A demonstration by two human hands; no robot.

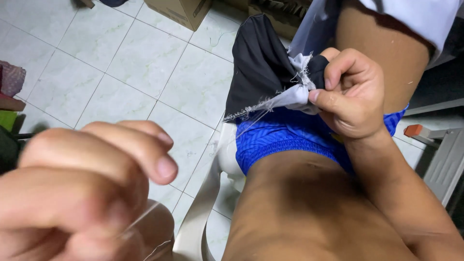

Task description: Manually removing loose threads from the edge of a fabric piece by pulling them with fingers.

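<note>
My right hand [353, 94] is shut on a bunched piece of black and pale grey cloth [263, 63] and pinches its frayed seam edge between thumb and fingers, above my lap and blue shorts [285, 137]. The black part of the cloth hangs up and to the left of this hand. My left hand [82, 188] is raised close to the camera at the lower left, blurred, with its fingers pinched together. A thin pale thread [145, 215] shows just below this hand and runs toward the cloth. I cannot make out a needle.
I sit on a white plastic chair [203, 212] over a pale tiled floor [121, 72]. A cardboard box [179, 12] stands at the top. A grey metal frame [447, 164] with a red-tipped part [413, 130] is at the right, and a pink cloth [12, 77] at the far left.
</note>
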